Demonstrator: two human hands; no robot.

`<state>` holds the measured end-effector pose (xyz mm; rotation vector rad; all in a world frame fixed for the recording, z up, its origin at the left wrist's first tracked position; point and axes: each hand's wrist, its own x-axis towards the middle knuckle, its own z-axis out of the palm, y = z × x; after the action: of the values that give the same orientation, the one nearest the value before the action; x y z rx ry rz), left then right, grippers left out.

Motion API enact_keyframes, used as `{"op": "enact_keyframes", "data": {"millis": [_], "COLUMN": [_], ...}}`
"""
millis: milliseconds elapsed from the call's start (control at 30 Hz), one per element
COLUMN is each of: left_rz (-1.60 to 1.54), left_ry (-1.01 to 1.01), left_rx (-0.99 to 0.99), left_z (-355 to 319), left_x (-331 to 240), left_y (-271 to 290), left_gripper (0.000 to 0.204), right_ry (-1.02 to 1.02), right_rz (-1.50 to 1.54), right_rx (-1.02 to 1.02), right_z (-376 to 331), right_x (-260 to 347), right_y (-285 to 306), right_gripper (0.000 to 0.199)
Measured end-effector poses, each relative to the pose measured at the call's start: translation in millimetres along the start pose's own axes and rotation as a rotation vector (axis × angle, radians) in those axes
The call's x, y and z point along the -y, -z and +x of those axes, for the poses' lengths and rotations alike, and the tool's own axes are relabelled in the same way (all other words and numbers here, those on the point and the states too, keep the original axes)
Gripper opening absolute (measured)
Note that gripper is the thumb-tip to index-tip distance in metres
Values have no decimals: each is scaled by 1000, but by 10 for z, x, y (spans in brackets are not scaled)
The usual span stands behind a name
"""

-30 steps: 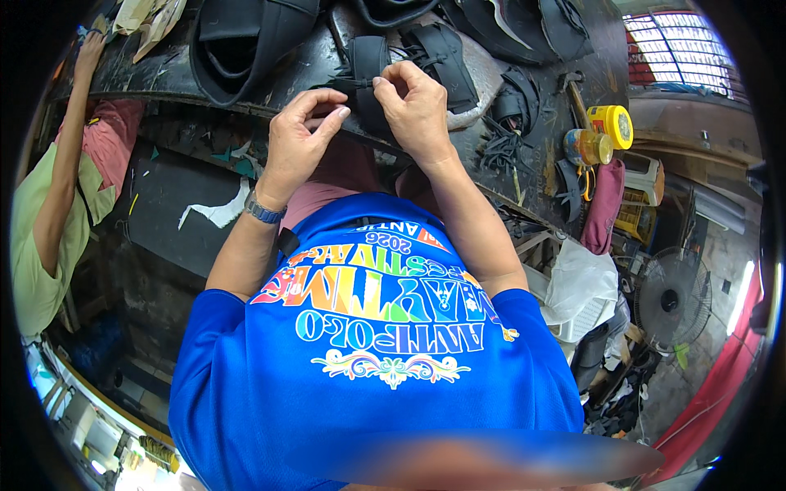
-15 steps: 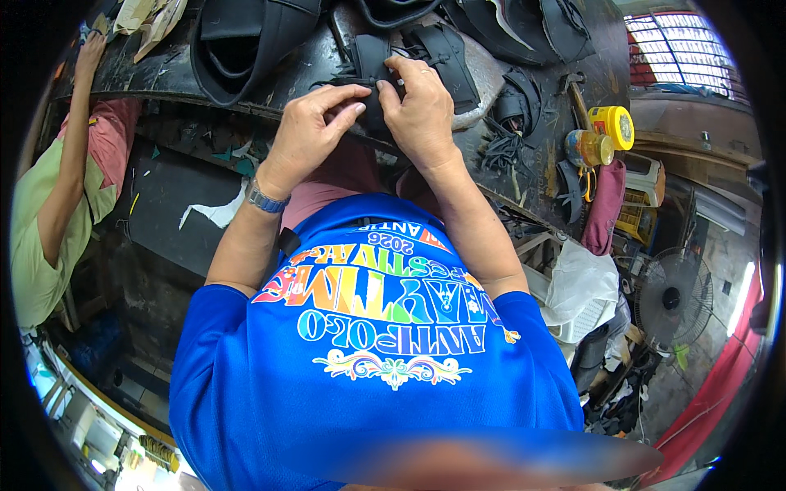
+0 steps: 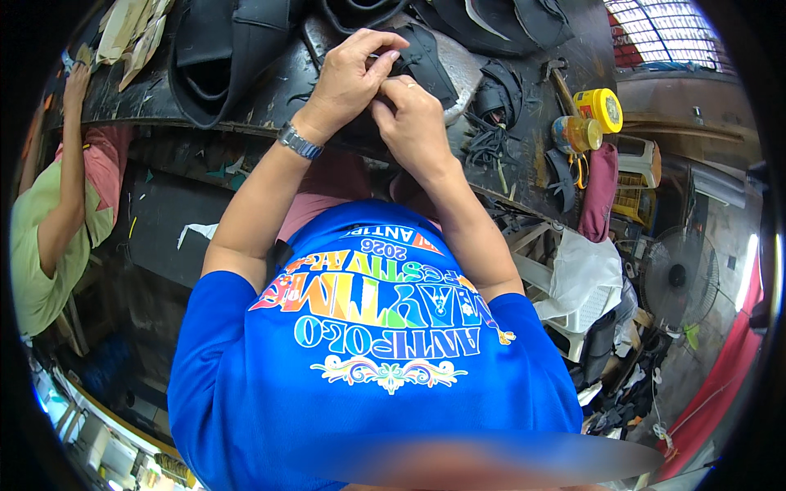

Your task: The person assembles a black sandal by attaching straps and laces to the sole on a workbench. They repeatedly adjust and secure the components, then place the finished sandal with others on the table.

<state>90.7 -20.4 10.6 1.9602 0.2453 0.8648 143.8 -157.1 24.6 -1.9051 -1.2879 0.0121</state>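
Both hands close in on a black strap piece, grip unclear

Black strap piece (image 3: 358,121) sits on the near side of the worktop (image 3: 536,123), under and between the hands; mostly covered, so only a dark part shows. Left hand (image 3: 356,72) arches over it from the upper left, thumb and forefinger nearly together; right hand (image 3: 412,119) comes in from the right and lower, thumb and fingers bent inward. Can't tell whether either one pinches anything. Hands sit close together, probably because small strap ends need fingertips from both sides. Metal slab (image 3: 467,82) lies under the work area, likely as a firm base

Second strap piece (image 3: 432,65) lies on the slab just beside the fingertips, probably kept within reach. Coiled black straps (image 3: 498,96) and loose thin strips (image 3: 487,147) lie to the right of the slab

Large black looped piece (image 3: 201,78) crowds the left side, more black pieces (image 3: 491,24) the far side, so room there is tight. Left hand itself blocks the view. Hammer (image 3: 562,88), yellow jar (image 3: 602,110) and glass jar (image 3: 573,133) stand farther right, out of the way. Co-worker's forearm (image 3: 72,155) is at far left, well apart
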Motion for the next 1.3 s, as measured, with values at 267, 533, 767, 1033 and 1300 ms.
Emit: {"op": "enact_keyframes", "data": {"millis": [267,533,767,1033,1300], "left_rz": [127,129,310,289,144], "left_ry": [-47,-74,-201,-199,-149], "left_rx": [14,53,150,164,124], "left_z": [-23,-48,-77,-79,-60], "left_x": [17,-25,6,7,-66], "left_y": [-68,-33,-84,-51,0], "left_gripper": [21,14,14,12,21], "right_ry": [14,-86,-166,-32,-11], "right_rz": [-288,-219,6,-155,-319], "right_rx": [-318,-134,-159,-150,-178], "right_z": [181,88,90,153,139], "right_x": [-278,-492,-530,-562,-636], "right_y": [279,212,343,175,93], "right_gripper": [56,50,46,51,49]}}
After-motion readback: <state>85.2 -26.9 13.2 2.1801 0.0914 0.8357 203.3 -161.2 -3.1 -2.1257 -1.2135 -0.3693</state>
